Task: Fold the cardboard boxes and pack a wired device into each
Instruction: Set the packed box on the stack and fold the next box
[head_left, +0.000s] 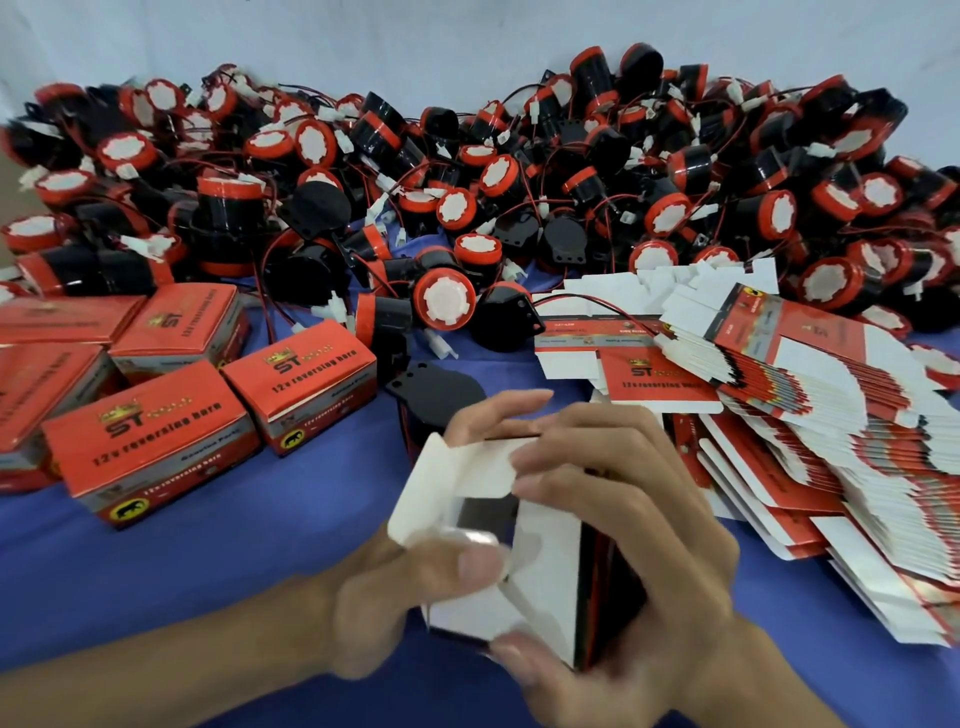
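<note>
Cardboard, thin and printed red outside and white inside, made up the half-formed box (545, 566) at lower centre of the frame. It was judged light, easily creased and slightly slick on its printed faces. Its open flap (452, 467) would bend at a touch, so the firmer hold is across the folded side panels.

The left hand (384, 597) gripped the box from the near left, thumb pressed on a white flap and fingers curled beneath. The right hand (639, 519) was wrapped over the top and right side, fingers clamped on the panels. Whether a device already lay in the dark interior could not be told.

Wired devices (444, 299), black and red with thin leads likely to snag, were heaped across the upper frame. Closed boxes (150, 441) stood at left, and flat blanks (810, 415) were fanned at right. All rested on a blue cloth (208, 571), soft enough to wrinkle, before a pale wall (467, 31).
</note>
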